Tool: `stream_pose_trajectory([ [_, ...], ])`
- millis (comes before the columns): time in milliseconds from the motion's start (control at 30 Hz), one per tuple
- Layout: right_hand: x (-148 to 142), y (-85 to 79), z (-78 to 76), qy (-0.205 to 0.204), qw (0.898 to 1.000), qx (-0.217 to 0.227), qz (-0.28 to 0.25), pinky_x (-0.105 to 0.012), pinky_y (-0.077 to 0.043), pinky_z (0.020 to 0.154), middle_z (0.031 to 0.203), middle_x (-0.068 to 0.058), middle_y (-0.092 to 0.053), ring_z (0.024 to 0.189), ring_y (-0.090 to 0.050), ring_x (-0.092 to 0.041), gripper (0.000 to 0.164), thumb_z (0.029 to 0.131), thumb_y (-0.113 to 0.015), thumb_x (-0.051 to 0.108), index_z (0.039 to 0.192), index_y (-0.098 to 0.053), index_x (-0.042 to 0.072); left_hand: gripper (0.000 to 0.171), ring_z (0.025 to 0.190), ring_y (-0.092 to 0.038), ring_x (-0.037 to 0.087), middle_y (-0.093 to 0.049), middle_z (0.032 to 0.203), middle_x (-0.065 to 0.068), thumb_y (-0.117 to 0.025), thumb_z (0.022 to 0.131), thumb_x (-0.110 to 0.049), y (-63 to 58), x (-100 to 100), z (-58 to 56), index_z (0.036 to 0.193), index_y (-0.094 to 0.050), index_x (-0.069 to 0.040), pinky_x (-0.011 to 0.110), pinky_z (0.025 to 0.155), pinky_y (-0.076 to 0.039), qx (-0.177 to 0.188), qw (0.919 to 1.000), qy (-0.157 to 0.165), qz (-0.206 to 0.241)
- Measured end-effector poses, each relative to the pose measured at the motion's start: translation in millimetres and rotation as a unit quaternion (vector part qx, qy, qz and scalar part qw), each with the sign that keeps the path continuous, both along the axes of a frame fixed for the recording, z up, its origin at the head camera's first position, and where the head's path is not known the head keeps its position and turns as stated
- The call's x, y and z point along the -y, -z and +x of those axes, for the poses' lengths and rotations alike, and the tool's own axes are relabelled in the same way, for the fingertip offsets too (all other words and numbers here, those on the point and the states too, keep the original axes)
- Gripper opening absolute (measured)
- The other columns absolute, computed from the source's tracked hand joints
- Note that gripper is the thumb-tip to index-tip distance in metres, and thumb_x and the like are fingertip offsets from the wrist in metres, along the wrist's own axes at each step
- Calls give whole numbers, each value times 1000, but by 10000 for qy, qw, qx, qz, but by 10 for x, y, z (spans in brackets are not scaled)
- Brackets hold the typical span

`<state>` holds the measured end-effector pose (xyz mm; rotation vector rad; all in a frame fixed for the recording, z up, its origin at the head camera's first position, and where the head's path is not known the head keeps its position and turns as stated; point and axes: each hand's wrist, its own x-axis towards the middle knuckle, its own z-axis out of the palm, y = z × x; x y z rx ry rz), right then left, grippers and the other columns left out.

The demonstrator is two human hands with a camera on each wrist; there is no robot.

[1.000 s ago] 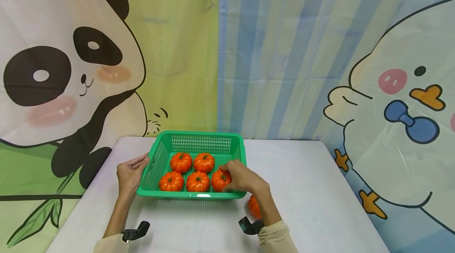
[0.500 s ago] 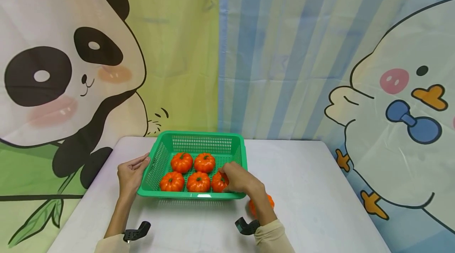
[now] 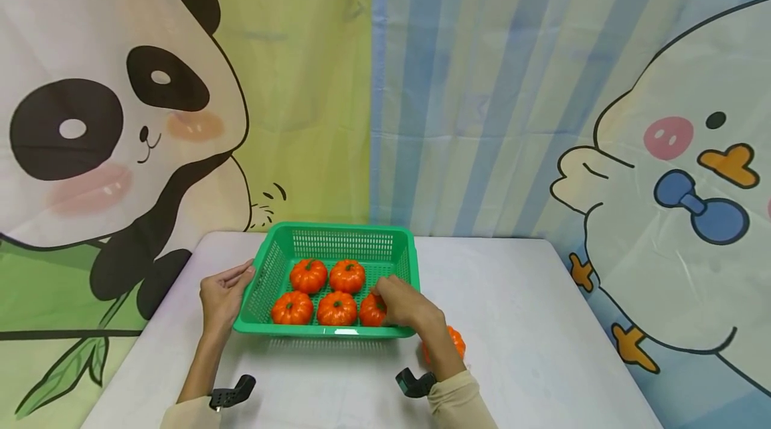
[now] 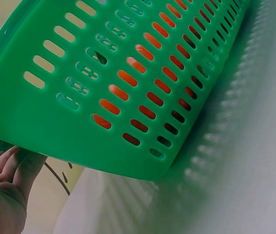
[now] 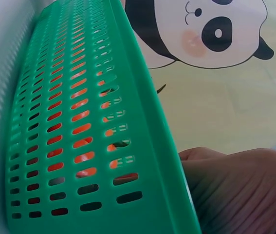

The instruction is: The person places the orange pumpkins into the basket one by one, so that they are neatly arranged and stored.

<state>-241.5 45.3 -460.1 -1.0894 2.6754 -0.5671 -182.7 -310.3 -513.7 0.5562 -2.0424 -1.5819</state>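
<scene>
A green plastic basket (image 3: 325, 331) with slotted walls stands on the white table, holding several shiny orange toy pumpkins (image 3: 337, 309) in two rows. At the basket's left side, my left hand (image 3: 220, 298) pinches the rim between thumb and fingers; the left wrist view shows these fingers (image 4: 23, 168) at the rim's edge. My right hand (image 3: 408, 304) reaches over the front right corner and grips the front-right pumpkin (image 3: 371, 310), partly covering it. In the right wrist view the basket wall (image 5: 142, 195) hides the fingertips.
Another orange pumpkin (image 3: 459, 343) sits on the table (image 3: 530, 322) outside the basket, partly behind the right forearm. Cartoon-printed curtains (image 3: 446, 81) hang behind the table. Each wrist wears a black camera mount (image 3: 415, 383).
My right hand and forearm have shifted slightly left and down, uncovering more of the pumpkin on the table. The left hand keeps its place on the rim.
</scene>
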Motion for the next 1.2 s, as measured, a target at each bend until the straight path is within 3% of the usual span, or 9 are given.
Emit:
stream_pose_trajectory([
  [200,-12,-27,15,180,9998,81,50,-23,-24,51,61,7,-25,56,-28,-9,32,67,-91,2,71,-59,2,36,90,-66,-16,-76,114,2,-75,92,-27,-13,-22,-26,119,-74,-4,3,79,-49,-11,10000,43,10],
  [467,-58,-89,28,80,9999,60,59,-21,-28,52,63,7,-33,60,-34,-8,27,67,-91,3,78,-66,4,36,92,-66,-15,-76,115,2,-75,92,-27,-35,-32,-37,119,-74,-4,2,80,-48,-18,9999,88,72],
  [567,-92,-148,38,91,9999,130,-30,-20,-35,55,74,3,-59,67,-44,-10,30,65,-92,3,89,-74,5,37,90,-66,-15,-76,114,2,-76,91,-28,-36,-25,-35,119,-74,-4,3,79,-49,17,10000,64,62],
  [633,-112,-196,47,154,9996,198,-89,-20,-41,61,99,-3,-74,77,-53,-13,43,65,-93,4,105,-76,5,37,89,-66,-16,-76,114,1,-76,91,-28,-40,-17,-31,120,-73,-5,3,78,-49,51,10000,40,55],
  [700,-133,-250,66,255,9991,281,-169,-21,-49,72,128,-8,-72,94,-60,-15,58,67,-93,7,121,-72,5,37,87,-67,-16,-76,115,2,-76,91,-28,-43,-9,-26,120,-73,-5,3,77,-50,55,10000,23,56],
  [767,-156,-297,85,333,9986,342,-223,-24,-52,85,143,-8,-62,110,-60,-17,70,68,-93,11,133,-65,6,37,88,-66,-16,-76,116,2,-75,91,-28,-45,-2,-19,121,-73,-5,3,78,-49,84,10000,31,27],
  [867,-214,-362,121,404,9978,393,-336,-33,-53,99,146,-5,-60,128,-57,-21,77,71,-92,16,140,-60,9,37,89,-66,-16,-75,117,3,-75,91,-29,-43,7,-9,121,-73,-6,2,79,-48,126,9999,44,-1],
  [967,-294,-414,146,418,9969,390,-538,-37,-52,105,145,-3,-60,135,-55,-23,79,71,-92,19,141,-58,11,38,90,-66,-16,-75,116,1,-76,91,-31,-39,10,0,120,-74,-7,1,80,-47,170,9998,34,11],
  [1200,-549,-509,207,594,9945,256,-826,-46,-46,108,137,0,-67,123,-56,-26,84,69,-93,29,144,-57,17,38,92,-66,-16,-75,116,1,-75,91,-31,-40,13,11,121,-74,-8,1,80,-47,202,9998,6,-18],
])
